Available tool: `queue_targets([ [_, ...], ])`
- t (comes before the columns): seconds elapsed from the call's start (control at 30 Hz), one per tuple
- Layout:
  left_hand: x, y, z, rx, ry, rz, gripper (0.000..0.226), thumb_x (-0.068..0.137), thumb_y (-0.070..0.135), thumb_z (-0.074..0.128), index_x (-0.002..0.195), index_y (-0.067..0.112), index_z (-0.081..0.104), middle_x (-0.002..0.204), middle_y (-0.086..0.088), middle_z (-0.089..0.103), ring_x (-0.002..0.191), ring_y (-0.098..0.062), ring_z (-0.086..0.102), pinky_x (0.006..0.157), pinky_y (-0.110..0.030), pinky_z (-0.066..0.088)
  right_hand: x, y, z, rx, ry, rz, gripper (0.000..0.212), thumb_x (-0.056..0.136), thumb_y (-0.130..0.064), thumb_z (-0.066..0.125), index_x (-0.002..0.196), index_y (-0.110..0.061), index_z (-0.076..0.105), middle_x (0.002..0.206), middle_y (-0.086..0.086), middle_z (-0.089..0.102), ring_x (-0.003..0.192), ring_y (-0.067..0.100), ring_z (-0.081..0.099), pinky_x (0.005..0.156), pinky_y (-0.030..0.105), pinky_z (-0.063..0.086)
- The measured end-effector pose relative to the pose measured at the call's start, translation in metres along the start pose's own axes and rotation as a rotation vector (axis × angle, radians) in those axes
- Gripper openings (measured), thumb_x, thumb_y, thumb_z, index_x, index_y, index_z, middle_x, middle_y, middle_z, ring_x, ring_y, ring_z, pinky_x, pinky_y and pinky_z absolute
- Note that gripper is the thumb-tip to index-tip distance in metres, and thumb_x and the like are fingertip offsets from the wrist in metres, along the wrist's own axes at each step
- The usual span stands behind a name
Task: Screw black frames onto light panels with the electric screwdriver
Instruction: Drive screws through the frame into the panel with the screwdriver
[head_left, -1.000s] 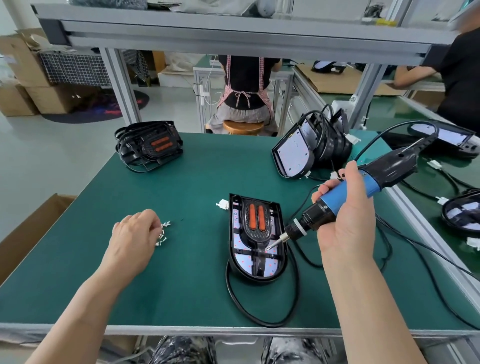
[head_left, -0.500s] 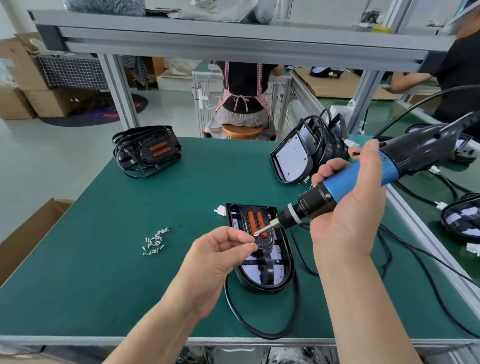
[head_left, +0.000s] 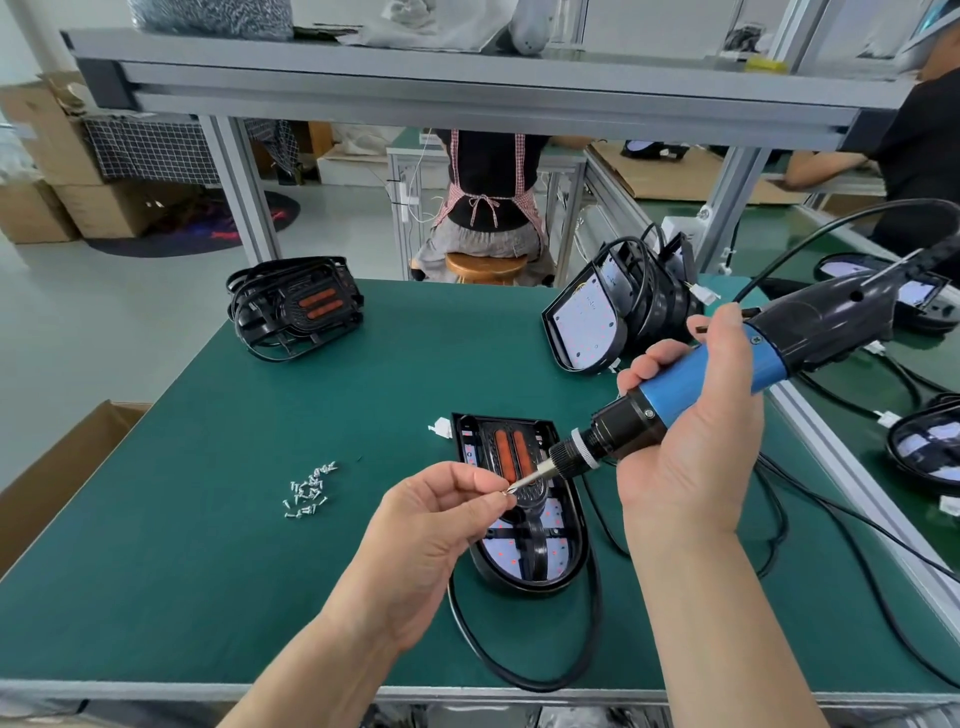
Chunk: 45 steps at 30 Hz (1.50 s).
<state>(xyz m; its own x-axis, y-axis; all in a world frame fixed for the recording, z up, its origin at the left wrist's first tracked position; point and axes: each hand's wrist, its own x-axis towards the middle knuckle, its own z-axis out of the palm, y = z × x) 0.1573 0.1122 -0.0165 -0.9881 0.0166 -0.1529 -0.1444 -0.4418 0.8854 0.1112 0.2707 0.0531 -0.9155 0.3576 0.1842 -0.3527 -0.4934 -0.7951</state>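
1. Writing: tiny print on the white face of the leaning panel stack (head_left: 587, 327), far R of the desk (head_left: 234, 467), is too small to read.
2. L hand (head_left: 431, 525): fingers (head_left: 467, 483) pinch a small screw (head_left: 505, 493), held right at the bit tip of the electric screwdriver (head_left: 701, 384), above the work piece.
3. R hand (head_left: 691, 457): fingers (head_left: 649, 364) wrapped round the screwdriver's blue grip. Tool tilted, bit pointing down-left, black rear end w/ cord up-right.
4. Task piece: light panel (head_left: 558, 519) lies flat, lit side up, mid-desk towards the front edge. Black frame (head_left: 537, 545) sits on it, two orange bars (head_left: 511, 452) in its far half. L hand hides part of its left side.
5. Black cable (head_left: 519, 670) loops round the panel's near end. White connector (head_left: 439, 427) lies just beside its far-left corner.
6. Screw pile (head_left: 309, 491): loose on desk, left of the panel, apart from it.
7. Far-L corner: black units (head_left: 296, 306) w/ orange bars, cable wound round them.
8. Around: cardboard box (head_left: 57, 467) by desk's L side; alu shelf rail (head_left: 467, 88) overhead.
9. Behind the desk a seated person (head_left: 491, 176) on a wooden stool (head_left: 485, 265), back to camera. Another person (head_left: 919, 156) at far R.
10. The next desk to the R carries more panels (head_left: 930, 452) & cables.
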Motion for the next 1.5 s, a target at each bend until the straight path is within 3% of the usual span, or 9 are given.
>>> queue_targets([
  [0.33, -0.001, -0.011, 0.003, 0.101, 0.043, 0.169, 0.019, 0.065, 0.013, 0.082, 0.082, 0.02, 0.078, 0.08, -0.006, 0.071, 0.078, -0.014, 0.064, 0.073, -0.017, 0.052, 0.002, 0.001, -0.004, -0.06, -0.024, -0.068, 0.024, 0.097, -0.049, 0.063, 0.095, -0.027, 0.055, 0.084, -0.002, 0.061, 0.076, 0.015, 0.062, 0.079, 0.034, 0.055],
  [0.43, -0.002, -0.017, 0.004, 0.361, 0.104, 0.384, 0.044, 0.081, -0.005, 0.077, 0.104, 0.032, 0.073, 0.078, -0.001, 0.07, 0.075, -0.013, 0.061, 0.076, -0.016, 0.05, 0.007, 0.001, 0.0, 0.067, 0.077, 0.008, 0.022, 0.097, -0.038, 0.067, 0.098, -0.018, 0.056, 0.073, -0.002, 0.059, 0.064, 0.015, 0.058, 0.065, 0.029, 0.053],
  [0.53, -0.004, -0.022, 0.005, 0.573, 0.154, 0.582, 0.053, 0.083, 0.005, 0.071, 0.119, 0.043, 0.064, 0.082, 0.0, 0.069, 0.079, -0.017, 0.061, 0.083, -0.016, 0.047, 0.012, 0.003, 0.006, 0.117, 0.15, 0.045, 0.02, 0.097, -0.028, 0.068, 0.104, -0.014, 0.055, 0.066, -0.002, 0.056, 0.057, 0.015, 0.053, 0.058, 0.026, 0.049],
  [0.8, -0.004, -0.023, 0.002, 0.914, 0.209, 0.693, 0.069, 0.081, -0.002, 0.079, 0.132, 0.038, 0.055, 0.088, 0.013, 0.067, 0.089, -0.015, 0.063, 0.089, -0.009, 0.041, 0.015, 0.012, 0.007, 0.106, 0.196, 0.03, 0.016, 0.096, -0.024, 0.069, 0.1, -0.016, 0.056, 0.064, -0.002, 0.056, 0.055, 0.015, 0.052, 0.058, 0.027, 0.048],
  [0.93, -0.009, -0.021, -0.011, 0.973, 0.249, 0.619, 0.074, 0.076, 0.007, 0.084, 0.137, 0.033, 0.051, 0.1, 0.018, 0.068, 0.096, -0.006, 0.06, 0.086, -0.006, 0.038, 0.021, 0.015, 0.008, 0.117, 0.196, 0.029, 0.015, 0.096, -0.022, 0.068, 0.1, -0.016, 0.055, 0.063, -0.002, 0.055, 0.055, 0.015, 0.052, 0.057, 0.028, 0.048],
  [1.03, -0.013, -0.024, -0.03, 1.095, 0.306, 0.452, 0.06, 0.076, 0.013, 0.083, 0.129, 0.022, 0.056, 0.093, 0.014, 0.062, 0.09, -0.006, 0.057, 0.077, -0.006, 0.038, 0.026, 0.018, 0.008, 0.094, 0.182, 0.018, 0.016, 0.096, -0.024, 0.069, 0.099, -0.015, 0.055, 0.064, -0.001, 0.056, 0.055, 0.016, 0.053, 0.057, 0.028, 0.049],
  [1.2, -0.017, -0.031, -0.037, 1.426, 0.139, 0.107, 0.048, 0.087, 0.034, 0.066, 0.129, 0.024, 0.044, 0.087, 0.011, 0.057, 0.083, -0.012, 0.055, 0.079, -0.025, 0.044, 0.026, 0.031, 0.007, 0.026, 0.132, 0.016, 0.014, 0.097, -0.021, 0.068, 0.094, -0.015, 0.055, 0.062, 0.0, 0.057, 0.05, 0.015, 0.053, 0.053, 0.026, 0.049],
  [1.33, -0.007, -0.032, -0.028, 1.471, 0.157, 0.087, 0.033, 0.085, 0.017, 0.052, 0.115, 0.019, 0.04, 0.081, 0.004, 0.062, 0.084, -0.025, 0.059, 0.081, -0.038, 0.048, 0.023, 0.043, 0.011, -0.006, 0.087, 0.027, 0.015, 0.096, -0.017, 0.068, 0.089, -0.016, 0.055, 0.06, 0.0, 0.057, 0.047, 0.016, 0.052, 0.051, 0.027, 0.048],
  [1.5, 0.017, -0.029, -0.035, 1.385, 0.29, 0.198, 0.027, 0.087, 0.008, 0.055, 0.111, 0.015, 0.044, 0.083, -0.001, 0.062, 0.082, -0.03, 0.057, 0.077, -0.04, 0.043, 0.023, 0.049, 0.015, -0.008, 0.048, 0.029, 0.018, 0.088, -0.022, 0.072, 0.088, -0.017, 0.055, 0.061, 0.0, 0.058, 0.05, 0.016, 0.053, 0.052, 0.027, 0.048],
])
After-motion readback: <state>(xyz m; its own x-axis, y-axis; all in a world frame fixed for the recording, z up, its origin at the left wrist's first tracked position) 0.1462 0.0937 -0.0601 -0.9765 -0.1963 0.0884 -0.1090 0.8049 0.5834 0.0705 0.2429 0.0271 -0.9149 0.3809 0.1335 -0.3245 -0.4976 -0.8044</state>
